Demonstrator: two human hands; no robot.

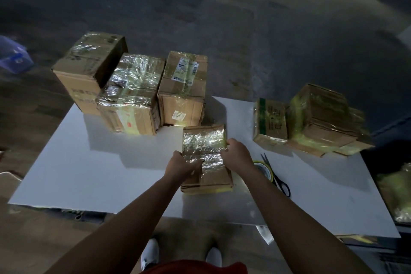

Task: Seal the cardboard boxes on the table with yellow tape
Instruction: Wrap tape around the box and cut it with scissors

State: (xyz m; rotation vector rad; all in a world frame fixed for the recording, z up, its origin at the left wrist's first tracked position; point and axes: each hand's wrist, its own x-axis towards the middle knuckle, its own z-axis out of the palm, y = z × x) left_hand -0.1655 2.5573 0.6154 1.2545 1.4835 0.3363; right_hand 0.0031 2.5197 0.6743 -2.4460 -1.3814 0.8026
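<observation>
The small box (205, 155) is gripped at its side edges by the left hand (180, 165) and right hand (236, 154); probably light, slick-topped.

Brown, yellow and green on my white desk (89, 173)
My nearest box (208, 176) is brown under glossy yellowish tape; tape roll (263, 168) yellow, scissors (282, 182) black, one small box (272, 122) green-striped.

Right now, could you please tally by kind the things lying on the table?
Separate cardboard boxes: 5
Taped stack of boxes, number within unclear: 1
Yellow tape rolls: 1
Scissors: 1
Total: 8
</observation>
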